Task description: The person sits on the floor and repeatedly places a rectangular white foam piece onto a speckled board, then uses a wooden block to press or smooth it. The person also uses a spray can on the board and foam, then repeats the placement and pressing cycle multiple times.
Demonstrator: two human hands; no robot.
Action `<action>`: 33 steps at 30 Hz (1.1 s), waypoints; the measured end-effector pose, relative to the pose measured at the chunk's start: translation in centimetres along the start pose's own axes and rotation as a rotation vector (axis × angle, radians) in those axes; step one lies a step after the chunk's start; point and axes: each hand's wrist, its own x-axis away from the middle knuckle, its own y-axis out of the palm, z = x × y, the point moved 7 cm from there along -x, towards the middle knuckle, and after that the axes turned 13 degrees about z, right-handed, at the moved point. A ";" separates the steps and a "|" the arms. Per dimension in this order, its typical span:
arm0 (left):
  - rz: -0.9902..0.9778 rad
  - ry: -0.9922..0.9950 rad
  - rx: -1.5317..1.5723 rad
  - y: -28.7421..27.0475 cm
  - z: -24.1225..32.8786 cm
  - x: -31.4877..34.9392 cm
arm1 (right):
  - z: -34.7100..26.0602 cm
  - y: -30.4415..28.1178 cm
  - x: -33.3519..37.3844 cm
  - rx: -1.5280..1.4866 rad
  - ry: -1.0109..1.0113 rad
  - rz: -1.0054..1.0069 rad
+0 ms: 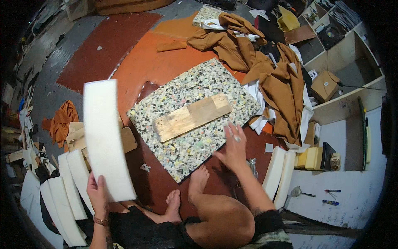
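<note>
My left hand (pixel 98 193) grips the lower end of a long white foam strip (pixel 107 133), which stands up at my left. In front of me lies a speckled rebonded foam slab (pixel 195 149) on the floor. A flat wooden board (pixel 192 116) rests across the middle of the slab. Over the slab's near right edge, my right hand (pixel 234 147) has its fingers spread and holds nothing. Its fingertips are close to the board's right end, apart from it as far as I can see.
More white foam strips lean at my left (pixel 68 195) and right (pixel 280 172). Brown fabric (pixel 248 54) is heaped beyond the slab. A shelf unit (pixel 352 62) with a cardboard box (pixel 325 86) stands at the right. Pens (pixel 330 202) lie on a white surface. My bare feet (pixel 199 182) are near the slab.
</note>
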 end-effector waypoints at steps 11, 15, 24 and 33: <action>0.051 -0.137 0.087 -2.6 -0.8 -0.7 | -3.2 21.9 -9.9 0.356 -0.549 -0.336; 0.041 -0.143 0.123 -2.4 -2.0 -1.6 | -3.0 21.0 -11.4 0.337 -0.546 -0.440; 0.031 -0.049 0.066 -2.4 -1.5 -2.1 | -9.2 15.0 -7.2 0.228 -0.463 -0.628; -0.612 -0.021 -0.033 5.3 4.0 -1.0 | 1.1 10.5 -2.2 -0.990 0.653 -0.380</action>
